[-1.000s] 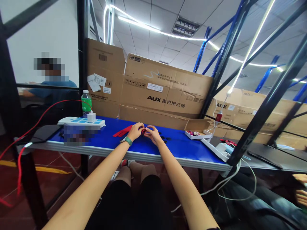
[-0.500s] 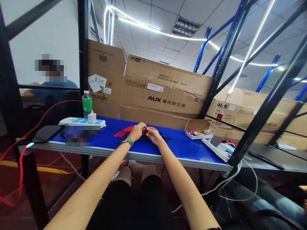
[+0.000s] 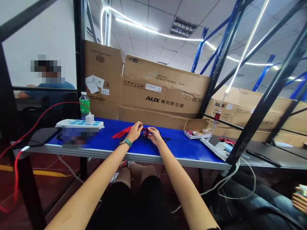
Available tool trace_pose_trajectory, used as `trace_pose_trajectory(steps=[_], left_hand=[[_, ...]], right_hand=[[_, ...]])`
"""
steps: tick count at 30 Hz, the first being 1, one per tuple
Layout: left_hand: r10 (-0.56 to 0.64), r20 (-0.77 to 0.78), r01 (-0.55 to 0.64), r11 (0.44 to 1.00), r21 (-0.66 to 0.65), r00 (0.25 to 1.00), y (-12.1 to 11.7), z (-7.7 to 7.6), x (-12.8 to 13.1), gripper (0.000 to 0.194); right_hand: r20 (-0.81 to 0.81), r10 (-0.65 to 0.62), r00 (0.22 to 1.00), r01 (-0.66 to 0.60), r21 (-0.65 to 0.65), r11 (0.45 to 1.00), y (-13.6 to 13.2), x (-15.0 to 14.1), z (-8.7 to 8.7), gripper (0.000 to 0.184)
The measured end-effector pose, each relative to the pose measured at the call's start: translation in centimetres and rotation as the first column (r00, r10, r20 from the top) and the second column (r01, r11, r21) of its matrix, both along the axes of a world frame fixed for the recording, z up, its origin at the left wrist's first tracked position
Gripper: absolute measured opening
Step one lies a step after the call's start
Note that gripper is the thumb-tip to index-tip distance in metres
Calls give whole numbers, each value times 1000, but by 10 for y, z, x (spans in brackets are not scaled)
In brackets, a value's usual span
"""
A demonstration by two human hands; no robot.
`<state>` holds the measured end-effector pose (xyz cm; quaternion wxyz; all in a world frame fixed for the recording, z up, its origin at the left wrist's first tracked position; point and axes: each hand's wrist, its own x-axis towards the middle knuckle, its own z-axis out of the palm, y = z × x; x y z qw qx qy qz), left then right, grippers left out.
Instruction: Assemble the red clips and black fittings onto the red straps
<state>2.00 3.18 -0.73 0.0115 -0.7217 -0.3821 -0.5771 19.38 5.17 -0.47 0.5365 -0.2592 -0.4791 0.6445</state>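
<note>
The right hand [image 3: 153, 135] pinches a small black piece [image 3: 147, 130] over the middle of the blue tabletop [image 3: 187, 151]; a red strap [image 3: 144, 129] shows between it and the left hand [image 3: 135, 132], whose grip I cannot tell. Red strips [image 3: 121, 132] lie left, small black parts [image 3: 168, 139] right.

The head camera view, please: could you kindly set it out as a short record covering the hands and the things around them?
left hand: beside red strips; watch on wrist; exact grip unclear
right hand: fingers at a small dark piece; exact grip unclear
surface: blue tabletop
right side: small black parts; open white box farther right
left side: white power strip bearing a white plug
back: green-labelled bottle; cardboard
</note>
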Motion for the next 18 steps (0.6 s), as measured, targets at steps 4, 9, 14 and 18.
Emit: trace_pose_trajectory(steps=[4, 9, 14, 18], left_hand=[[-35, 30, 37, 997, -63, 999, 0, -1, 1, 19], [78, -70, -82, 995, -57, 994, 0, 1, -4, 4], [220, -63, -225, 971, -83, 973, -5, 4, -8, 10], [284, -90, -293, 949, -113, 955, -11, 7, -6, 10]], right_hand=[[-9, -62, 998, 62, -18, 998, 1, 0, 1, 41], [101, -61, 993, 57, 39, 998, -5, -1, 4, 39], [203, 0, 979, -29, 138, 990, -13, -7, 6, 38], [287, -76, 955, 22, 187, 982, -14, -10, 5, 35]])
